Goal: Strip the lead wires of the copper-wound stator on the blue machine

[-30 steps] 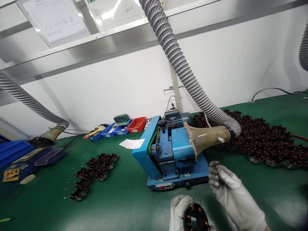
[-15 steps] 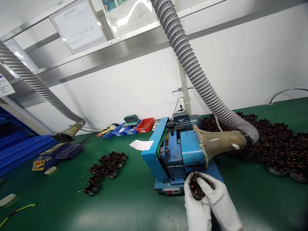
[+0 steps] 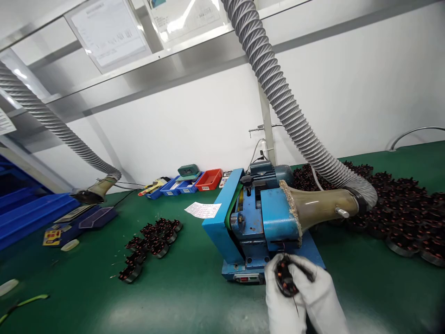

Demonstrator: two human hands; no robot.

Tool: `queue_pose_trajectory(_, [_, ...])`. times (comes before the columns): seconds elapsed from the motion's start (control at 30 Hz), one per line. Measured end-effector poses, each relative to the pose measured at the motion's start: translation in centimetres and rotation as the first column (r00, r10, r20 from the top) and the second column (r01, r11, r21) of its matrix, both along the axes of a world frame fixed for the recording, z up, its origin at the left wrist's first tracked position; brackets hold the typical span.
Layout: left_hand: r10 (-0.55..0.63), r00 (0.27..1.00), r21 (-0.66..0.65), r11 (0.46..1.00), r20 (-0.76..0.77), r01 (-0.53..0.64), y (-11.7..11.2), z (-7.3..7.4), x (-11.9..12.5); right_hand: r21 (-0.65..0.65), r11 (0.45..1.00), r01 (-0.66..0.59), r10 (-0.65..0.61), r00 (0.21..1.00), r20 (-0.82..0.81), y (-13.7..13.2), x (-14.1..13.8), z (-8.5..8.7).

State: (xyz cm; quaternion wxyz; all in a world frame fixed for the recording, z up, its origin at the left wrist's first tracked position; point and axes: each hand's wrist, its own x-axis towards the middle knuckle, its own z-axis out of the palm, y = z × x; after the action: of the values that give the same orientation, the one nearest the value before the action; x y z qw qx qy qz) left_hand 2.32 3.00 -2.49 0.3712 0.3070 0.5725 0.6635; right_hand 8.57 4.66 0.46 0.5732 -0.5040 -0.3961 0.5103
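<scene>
Nearest, low in view: two white-gloved hands pressed together around one wound stator core (image 3: 285,277). Left hand (image 3: 282,304) cups it from below and from the left, fingers wrapped over its rim. Right hand (image 3: 318,297) clamps it from the right, fingertips darkened, thumb laid across the top. Copper-coloured windings show between the fingers. The core is held off the green tabletop (image 3: 174,301), just in front of the base of the blue bench machine (image 3: 255,222).

One machine, directly beyond the hands: blue housing, a green belt at its left face, a black knob on top, a red switch plate on the front edge just left of the left hand. One tan funnel (image 3: 320,206) is fitted to its right side, joined to one grey ribbed hose (image 3: 288,116) rising up and away.

Left of the hands, well apart: one small cluster of stator cores (image 3: 149,241), roughly a dozen, exact count unclear. Right of the hands and farther back: one large heap of stator cores (image 3: 399,208), too many to count.

One white paper slip (image 3: 202,209) lies left of the machine. Far left: a second funnel and hose (image 3: 93,190) over a blue device (image 3: 78,222). At the back wall: one red bin (image 3: 208,179) and at least two blue bins (image 3: 177,185). Overhead: two sheets (image 3: 109,30) in clear sleeves on a rail.
</scene>
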Motion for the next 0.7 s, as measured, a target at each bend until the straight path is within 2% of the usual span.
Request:
queue_pose_trajectory(0.1, [0.011, 0.991, -0.039, 0.999, 0.135, -0.006, -1.3, -2.0, 0.3, 0.058, 0.998, 0.015, -0.021, 0.995, 0.096, -1.2, 0.2, -1.2])
queue_pose_trajectory(0.2, [-0.002, 0.989, 0.006, 1.0, 0.151, 0.001, -1.1, -2.4, 0.3, 0.077, 0.997, -0.017, 0.011, 0.997, 0.071, -1.1, 0.2, -1.4])
queue_pose_trajectory(0.33, [-0.003, 1.0, 0.019, 1.0, 0.003, 0.003, 0.8, -0.5, 0.0, 0.001, 0.999, -0.039, 0.039, 0.998, -0.048, 0.4, -0.3, -0.1])
queue_pose_trajectory(0.43, [-0.068, 0.998, -0.025, 0.997, -0.012, 0.067, 1.6, 1.4, -0.4, 0.001, 1.0, -0.019, 0.019, 0.997, -0.07, 1.3, -0.6, 0.8])
queue_pose_trajectory(0.57, [-0.122, 0.992, -0.029, 0.992, -0.041, 0.121, 1.5, 3.7, -0.7, -0.008, 1.0, 0.0, -0.001, 0.998, -0.065, 1.6, -0.6, 1.1])
queue_pose_trajectory(0.63, [-0.128, 0.991, -0.038, 0.991, -0.026, 0.127, 1.5, 4.4, -0.7, -0.015, 1.0, 0.004, -0.004, 0.998, -0.06, 1.7, -0.6, 1.2])
queue_pose_trajectory(0.7, [-0.138, 0.99, -0.02, 0.99, -0.014, 0.137, 1.5, 4.5, -0.5, -0.018, 1.0, 0.008, -0.009, 0.999, -0.053, 1.6, -0.5, 1.4])
